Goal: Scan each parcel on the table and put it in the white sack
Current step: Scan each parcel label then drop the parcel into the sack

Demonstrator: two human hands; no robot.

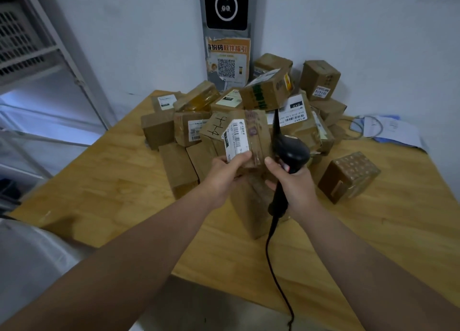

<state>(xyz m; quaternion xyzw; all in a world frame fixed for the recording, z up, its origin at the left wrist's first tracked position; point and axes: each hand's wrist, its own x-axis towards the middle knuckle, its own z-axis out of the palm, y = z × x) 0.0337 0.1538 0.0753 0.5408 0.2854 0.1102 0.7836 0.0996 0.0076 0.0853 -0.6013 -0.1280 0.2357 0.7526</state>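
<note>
Left hand (225,173) pinches small brown cardboard parcel (242,141) above wooden table (112,193), white barcode label (236,137) tilted toward black corded handheld scanner (288,151) | right hand (296,183) wrapped round scanner grip, aimed at label | pile of brown boxes (249,106) awaits | white sack (27,256) lower left, likely.

1. One view only, head-worn wide-angle, so no second view overlaps it.
2. Looks forward and down over the wooden table (99,181) toward the room corner.
3. Close in: both forearms fill the lower frame; straight edges bow near the borders.
</note>
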